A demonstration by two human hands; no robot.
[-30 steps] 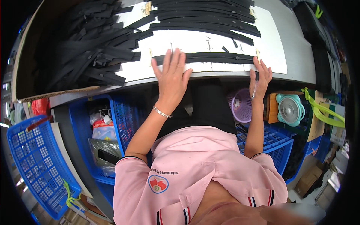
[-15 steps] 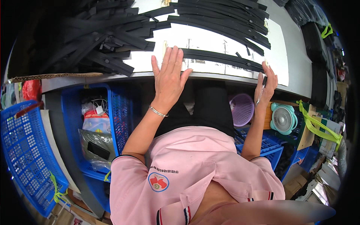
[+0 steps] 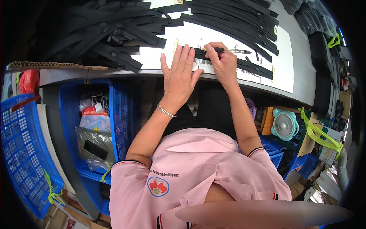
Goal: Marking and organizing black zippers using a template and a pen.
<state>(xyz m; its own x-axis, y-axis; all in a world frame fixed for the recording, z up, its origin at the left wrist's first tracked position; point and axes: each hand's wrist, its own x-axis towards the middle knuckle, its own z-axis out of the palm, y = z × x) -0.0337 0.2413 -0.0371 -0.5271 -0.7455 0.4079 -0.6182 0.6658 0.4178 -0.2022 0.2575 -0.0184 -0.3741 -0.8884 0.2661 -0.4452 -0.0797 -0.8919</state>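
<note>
The left hand (image 3: 178, 81) lay flat, its grip spread, over the left end of a black strip (image 3: 248, 66), which rested on a white sheet (image 3: 284, 63) on the bench (image 3: 305, 82); the right hand (image 3: 225, 65) pinched a pen (image 3: 235, 50) in its grip, just beside the left.

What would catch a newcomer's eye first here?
Probably the tangled heap of flat black strips at the upper left. Then the bare left hand, flat over one end of a long black strip, and the bare right hand beside it, holding a black-and-clear pen. At the right, a round turquoise fan stands out.
</note>
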